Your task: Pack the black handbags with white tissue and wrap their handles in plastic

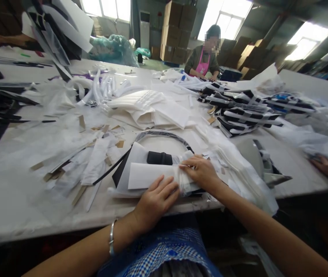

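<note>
In front of me at the table edge lies a black handbag [118, 174], mostly covered by white sheets. Its wrapped handle [164, 133] arches away from me, and a black strap part [159, 158] shows on top. My left hand [158, 199] rests with its fingers spread on a folded white paper sheet [145, 176] over the bag. At the sheet's right end, my right hand [200, 171] pinches thin white wrapping [183, 181] between thumb and fingers. The bag's right side is partly hidden by this hand and the wrapping.
Paper scraps and cardboard strips [94, 157] litter the table on the left. White padded sheets [143, 100] lie beyond the bag. Black-and-white pieces [238, 109] are piled at the right, near a grey bag [257, 161]. A co-worker in a pink apron [203, 63] stands opposite; another person's hand [327, 166] is at right.
</note>
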The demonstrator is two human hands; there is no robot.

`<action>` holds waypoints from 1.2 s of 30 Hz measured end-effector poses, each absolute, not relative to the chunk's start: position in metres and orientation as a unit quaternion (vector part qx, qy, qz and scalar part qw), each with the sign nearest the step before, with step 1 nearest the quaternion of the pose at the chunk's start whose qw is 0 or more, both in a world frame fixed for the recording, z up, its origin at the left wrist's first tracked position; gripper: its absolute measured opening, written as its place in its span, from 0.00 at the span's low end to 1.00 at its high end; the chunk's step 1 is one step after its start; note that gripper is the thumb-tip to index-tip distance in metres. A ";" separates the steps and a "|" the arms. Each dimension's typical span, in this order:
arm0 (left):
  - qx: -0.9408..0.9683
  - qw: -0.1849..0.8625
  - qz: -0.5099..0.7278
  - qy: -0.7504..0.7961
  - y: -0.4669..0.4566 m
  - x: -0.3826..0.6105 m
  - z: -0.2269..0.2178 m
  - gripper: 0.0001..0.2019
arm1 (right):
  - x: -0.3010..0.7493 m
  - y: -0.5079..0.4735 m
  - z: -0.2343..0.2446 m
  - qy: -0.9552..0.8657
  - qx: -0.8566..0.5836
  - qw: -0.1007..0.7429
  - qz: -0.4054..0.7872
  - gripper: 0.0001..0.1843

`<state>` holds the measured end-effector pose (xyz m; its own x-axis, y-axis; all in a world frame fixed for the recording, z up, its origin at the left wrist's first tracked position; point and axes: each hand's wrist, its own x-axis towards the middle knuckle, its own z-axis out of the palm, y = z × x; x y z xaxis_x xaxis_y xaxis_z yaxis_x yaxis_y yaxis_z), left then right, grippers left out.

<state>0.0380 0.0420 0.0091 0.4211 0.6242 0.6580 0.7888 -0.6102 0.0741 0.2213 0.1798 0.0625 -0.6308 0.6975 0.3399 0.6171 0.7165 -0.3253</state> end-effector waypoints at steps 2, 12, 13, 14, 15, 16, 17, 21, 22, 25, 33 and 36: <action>-0.834 0.118 -0.333 -0.422 0.042 0.038 0.010 0.13 | 0.221 0.181 0.061 -0.889 -0.389 0.217 0.109 0.05; -0.825 0.109 -0.344 -0.435 0.046 0.041 0.017 0.15 | 0.219 0.189 0.059 -0.844 -0.457 0.123 0.252 0.10; -0.826 0.112 -0.338 -0.437 0.046 0.042 0.018 0.15 | 0.218 0.190 0.059 -0.839 -0.462 0.119 0.263 0.10; -0.827 0.114 -0.332 -0.440 0.047 0.042 0.019 0.15 | 0.218 0.191 0.059 -0.834 -0.467 0.116 0.271 0.09; -0.828 0.115 -0.325 -0.443 0.047 0.042 0.019 0.15 | 0.217 0.192 0.058 -0.829 -0.473 0.116 0.274 0.09; -0.829 0.118 -0.320 -0.444 0.047 0.042 0.019 0.15 | 0.217 0.193 0.058 -0.827 -0.479 0.114 0.272 0.10; -0.830 0.122 -0.316 -0.444 0.047 0.042 0.019 0.15 | 0.215 0.194 0.058 -0.828 -0.482 0.110 0.265 0.11; -0.838 0.140 -0.284 -0.445 0.046 0.040 0.019 0.15 | 0.209 0.200 0.059 -0.844 -0.478 0.084 0.227 0.12; -0.840 0.143 -0.273 -0.447 0.046 0.040 0.019 0.15 | 0.207 0.201 0.060 -0.847 -0.476 0.079 0.222 0.12; -0.841 0.146 -0.254 -0.456 0.046 0.043 0.017 0.14 | 0.205 0.207 0.063 -0.851 -0.471 0.071 0.220 0.11; -0.836 0.151 -0.214 -0.482 0.046 0.047 0.016 0.16 | 0.203 0.221 0.060 -0.851 -0.462 0.124 0.215 0.06; -0.843 0.155 -0.193 -0.477 0.046 0.044 0.016 0.20 | 0.217 0.217 0.067 -0.844 -0.456 0.162 0.232 0.05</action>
